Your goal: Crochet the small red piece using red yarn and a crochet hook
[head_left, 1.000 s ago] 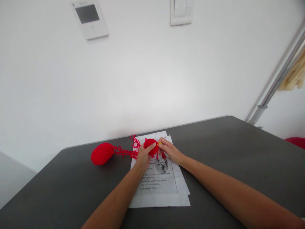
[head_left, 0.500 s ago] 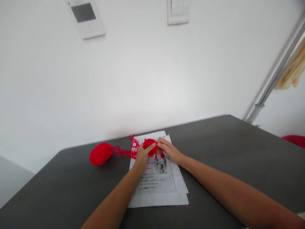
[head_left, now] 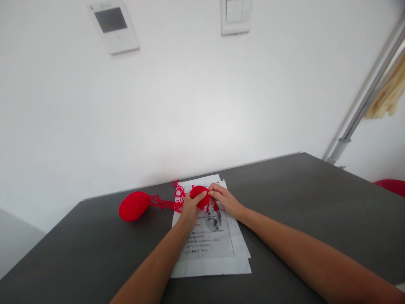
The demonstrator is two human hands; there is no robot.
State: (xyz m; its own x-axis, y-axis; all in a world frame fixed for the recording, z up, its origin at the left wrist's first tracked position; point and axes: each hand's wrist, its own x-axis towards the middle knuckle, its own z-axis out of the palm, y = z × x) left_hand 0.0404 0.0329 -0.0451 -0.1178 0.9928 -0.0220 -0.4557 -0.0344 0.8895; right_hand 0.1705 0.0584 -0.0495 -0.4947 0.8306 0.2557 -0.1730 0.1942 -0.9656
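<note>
A rounded red yarn piece [head_left: 196, 191] is gripped in my left hand [head_left: 190, 207], whose thumb lies across its face. At the piece's right edge, my right hand [head_left: 224, 198] pinches a small gold-coloured thing [head_left: 209, 193]. Most of that thing is hidden by the fingers, so its kind does not show. Loose red yarn strands [head_left: 163, 202] run from beside my left hand to a red yarn ball [head_left: 134, 206] on the left. A small red bit [head_left: 216, 206] shows under my right hand.
Printed paper sheets [head_left: 211, 267] lie stacked beneath both hands on the dark table [head_left: 284, 190]. Behind it rises a white wall with a screen panel [head_left: 110, 20] and a switch [head_left: 236, 14]. A metal pole [head_left: 363, 105] and a red object [head_left: 390, 187] are at the right.
Almost nothing differs. The whole view has shifted slightly, and my right fingers have moved a little at the edge of the red piece.
</note>
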